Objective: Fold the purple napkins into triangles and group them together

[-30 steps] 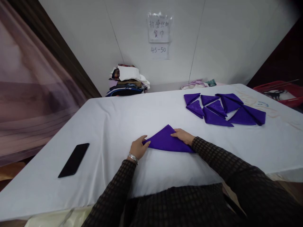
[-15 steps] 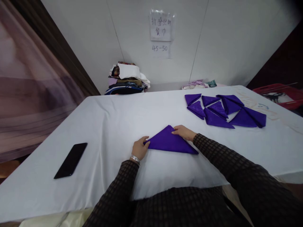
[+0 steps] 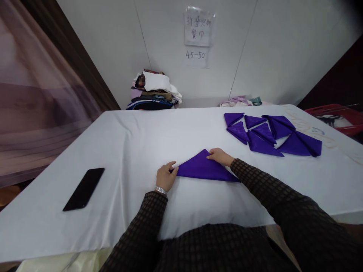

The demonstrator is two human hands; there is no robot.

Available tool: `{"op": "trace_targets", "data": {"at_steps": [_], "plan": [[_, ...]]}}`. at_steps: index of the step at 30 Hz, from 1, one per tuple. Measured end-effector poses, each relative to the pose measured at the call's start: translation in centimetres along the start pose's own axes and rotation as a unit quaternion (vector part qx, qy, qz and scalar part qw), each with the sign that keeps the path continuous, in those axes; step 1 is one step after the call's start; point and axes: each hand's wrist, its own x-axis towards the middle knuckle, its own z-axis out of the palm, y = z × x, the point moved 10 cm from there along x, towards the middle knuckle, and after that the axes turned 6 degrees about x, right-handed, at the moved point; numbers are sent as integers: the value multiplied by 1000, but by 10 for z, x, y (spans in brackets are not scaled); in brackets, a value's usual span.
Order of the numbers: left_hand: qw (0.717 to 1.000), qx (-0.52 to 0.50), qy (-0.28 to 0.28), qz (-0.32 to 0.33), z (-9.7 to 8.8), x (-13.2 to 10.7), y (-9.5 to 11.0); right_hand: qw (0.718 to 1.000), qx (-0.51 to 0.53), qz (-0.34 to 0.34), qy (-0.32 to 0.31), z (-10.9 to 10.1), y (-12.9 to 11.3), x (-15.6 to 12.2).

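Note:
A purple napkin (image 3: 205,167), folded into a triangle, lies in front of me with its long edge toward my body. Its left corner is pinched by my left hand (image 3: 166,176), which wears a silver bracelet at the wrist. Close to the top point, on the right slope, my right hand (image 3: 220,156) grips the cloth edge between thumb and fingers. The napkin's right corner reaches my right sleeve and is partly hidden there. Several more folded purple napkins (image 3: 265,147) lie grouped at the right back of the table.
A white cloth covers the table (image 3: 136,143). At the left lies a black phone (image 3: 84,189). Behind the far edge are a pile of folded clothes (image 3: 154,92) and a smaller cloth heap (image 3: 236,101). A red basket (image 3: 340,113) stands at the far right.
The view has shifted slightly. Both hands keep their hold on the napkin, whose shape and place look nearly the same; the left hand sits marginally farther left.

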Motion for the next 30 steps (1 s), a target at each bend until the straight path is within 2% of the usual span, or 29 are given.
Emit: {"op": "trace_targets", "data": {"at_steps": [11, 24, 27, 30], "plan": [[999, 37, 4, 12, 0, 0, 3, 989, -139, -30, 27, 1, -5, 7], [995, 99, -1, 17, -2, -1, 5, 984, -172, -13, 50, 1, 2, 5], [989, 131, 31, 65, -11, -5, 30, 983, -174, -11, 54, 0, 1, 5], [975, 124, 38, 182, -8, -14, 80, 983, -178, -13, 54, 0, -1, 4]]}}
